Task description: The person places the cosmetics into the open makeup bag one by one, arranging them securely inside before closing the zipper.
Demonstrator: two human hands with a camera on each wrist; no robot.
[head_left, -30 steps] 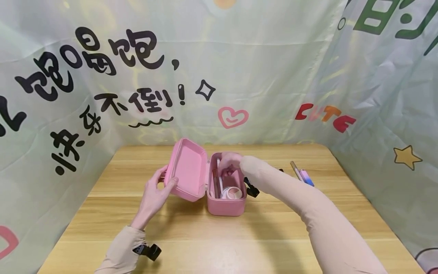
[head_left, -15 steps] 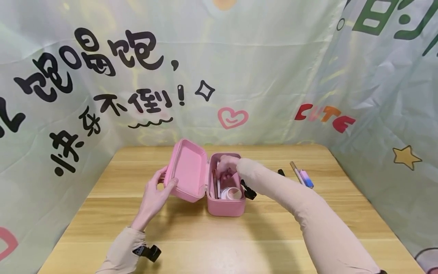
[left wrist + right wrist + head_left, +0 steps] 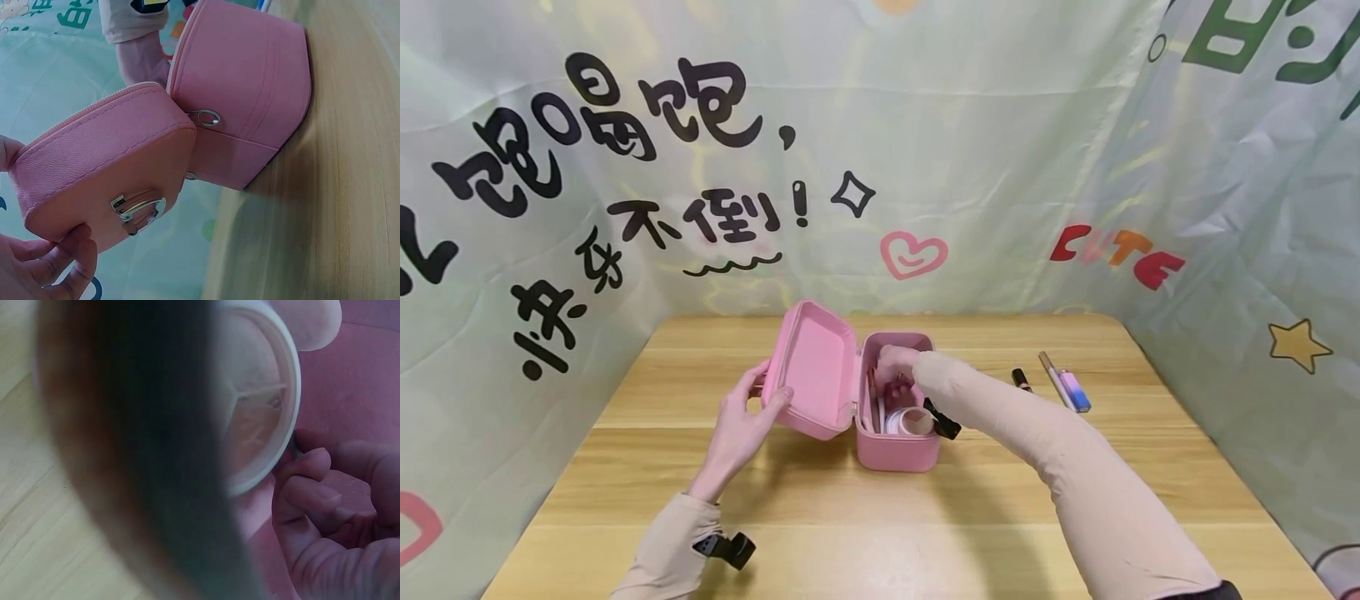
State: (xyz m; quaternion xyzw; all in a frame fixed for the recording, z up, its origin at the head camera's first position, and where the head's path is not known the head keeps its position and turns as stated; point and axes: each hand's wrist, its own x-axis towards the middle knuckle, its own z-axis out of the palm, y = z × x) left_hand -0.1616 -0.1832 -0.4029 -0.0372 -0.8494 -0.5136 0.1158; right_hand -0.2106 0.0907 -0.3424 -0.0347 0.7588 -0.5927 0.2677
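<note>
A pink zippered cosmetic case [image 3: 897, 450] stands on the table with its lid [image 3: 815, 367] swung out to the left. My left hand [image 3: 745, 429] grips the lid's left edge, thumb on the inner side and fingers behind; in the left wrist view its fingers [image 3: 78, 256] press the outside near a metal ring. My right hand [image 3: 897, 367] reaches down into the case. Its curled fingertips [image 3: 312, 464] pinch a thin dark item, mostly hidden, beside a round white-rimmed compact [image 3: 290, 381]. Slender makeup sticks [image 3: 874, 404] lean along the case's left inner wall.
To the right on the wooden table [image 3: 865, 533] lie a black tube [image 3: 1020, 380], a gold-capped pen [image 3: 1055, 379] and a pink-blue bottle [image 3: 1077, 392]. A printed cloth backdrop [image 3: 985, 167] rises behind and at both sides.
My right hand has shifted slightly toward the front and left inside the case, and its forearm has drawn leftward, uncovering more of the black tube. The left hand keeps its hold on the lid.
</note>
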